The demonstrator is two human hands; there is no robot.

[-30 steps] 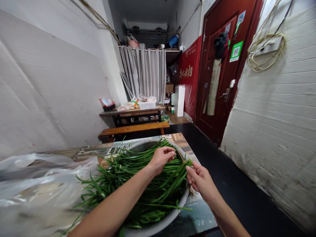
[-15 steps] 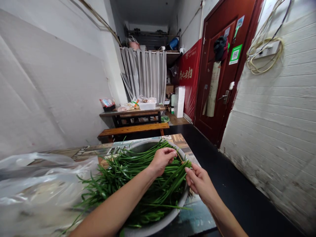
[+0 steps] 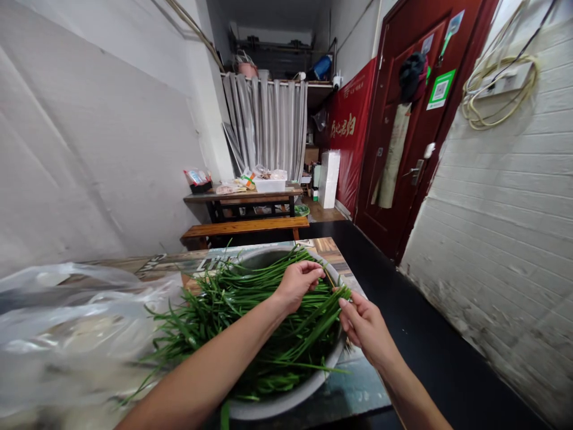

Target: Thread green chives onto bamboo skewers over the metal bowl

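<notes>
A wide metal basin (image 3: 286, 405) sits at the near right corner of the table (image 3: 333, 249), heaped with long green chives (image 3: 250, 316) whose leaves spill over its left rim toward the middle of the table. The left hand (image 3: 299, 283) reaches across the heap with its fingertips pinched together on the stalk ends near the basin's far right rim — clenched on a few thin stems. The right hand (image 3: 364, 325) hovers at the basin's right edge, just beside the left hand, thumb and forefinger closed on the cut ends of a small bunch of chives that runs back down into the pile. The two hands are near each other but apart.

A crumpled clear plastic bag (image 3: 67, 334) covers the left side of the table, touching the spilled leaves. Beyond the table's far edge stand a wooden bench (image 3: 244, 228) and a second, cluttered table (image 3: 250, 194) — behind them a grey curtain (image 3: 268, 128). A dark red door (image 3: 412, 119) is set in the wall on the right.
</notes>
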